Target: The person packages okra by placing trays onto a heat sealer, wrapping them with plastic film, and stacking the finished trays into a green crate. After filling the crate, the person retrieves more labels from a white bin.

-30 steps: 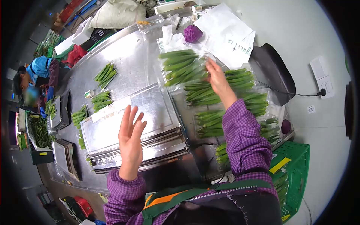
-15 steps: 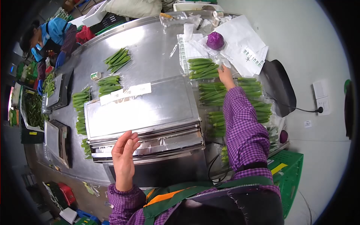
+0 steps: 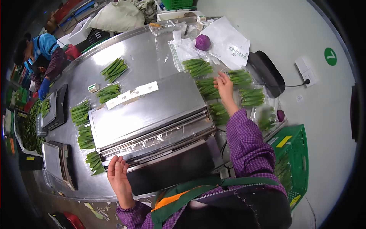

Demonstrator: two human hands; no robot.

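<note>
Packs of green stalks (image 3: pixel 197 68) lie either side of metal machine (image 3: pixel 148 103); right hand (image 3: pixel 225 91) over right-side packs, fingers curled narrow, can't tell if gripping; left hand (image 3: pixel 120 181) by machine's front edge, fingers loosely parted, seemingly empty; packs likely sit best laid flat, stalks aligned.

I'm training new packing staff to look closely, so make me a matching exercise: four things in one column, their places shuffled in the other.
Things
1. Right hand
2. Left hand
3. Round purple vegetable
4. Black plug

Places
A. In the wall socket
B. By the near side of the metal machine
C. Amid the white papers
D. Over the area of wrapped green bundles

Right pairs: 1-D, 2-B, 3-C, 4-A
</note>
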